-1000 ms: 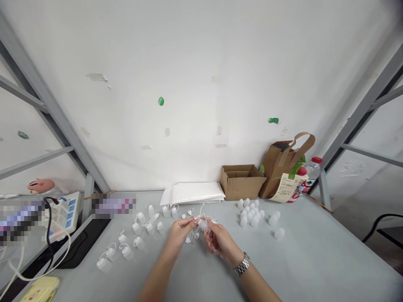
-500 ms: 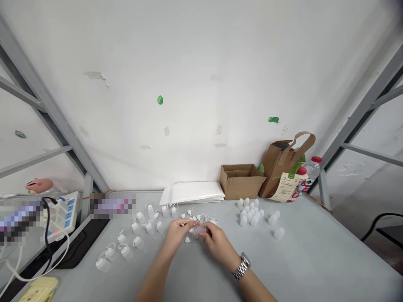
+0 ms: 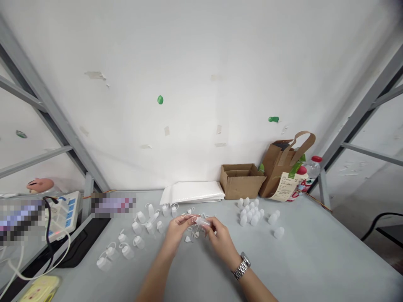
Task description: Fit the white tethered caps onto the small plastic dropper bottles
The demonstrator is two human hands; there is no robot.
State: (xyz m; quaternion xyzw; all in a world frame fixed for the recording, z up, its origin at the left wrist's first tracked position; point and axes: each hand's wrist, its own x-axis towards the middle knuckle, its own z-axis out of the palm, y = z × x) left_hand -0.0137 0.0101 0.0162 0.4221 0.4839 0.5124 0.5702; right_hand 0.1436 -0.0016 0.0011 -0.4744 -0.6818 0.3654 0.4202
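Observation:
A small translucent plastic bottle [image 3: 203, 221] lies sideways between my two hands, above the middle of the table. My right hand [image 3: 218, 237] is closed around its body from the right. From the left, my left hand [image 3: 178, 228] pinches at the bottle's top end, where a cap seems to be; the fingers partly hide it. Beneath and behind my hands lie loose white caps with loop straps [image 3: 197, 230], and one cap [image 3: 188, 239] sits apart in front. Several capped bottles [image 3: 126, 251] stand or lie to the left. Several bottles without visible caps [image 3: 250, 214] are grouped on the right.
At the back lie white flat envelopes [image 3: 192, 192], an open cardboard box [image 3: 242, 186] and a brown paper bag [image 3: 273, 167]. A drink bottle with a red cap [image 3: 315, 161] stands behind the bag. On the left are a power strip [image 3: 69, 214], cables and a yellow case [image 3: 40, 288].
The bottle between my hands has risen slightly and turned, so more of its body shows. My right-hand fingers have shifted a little up and right.

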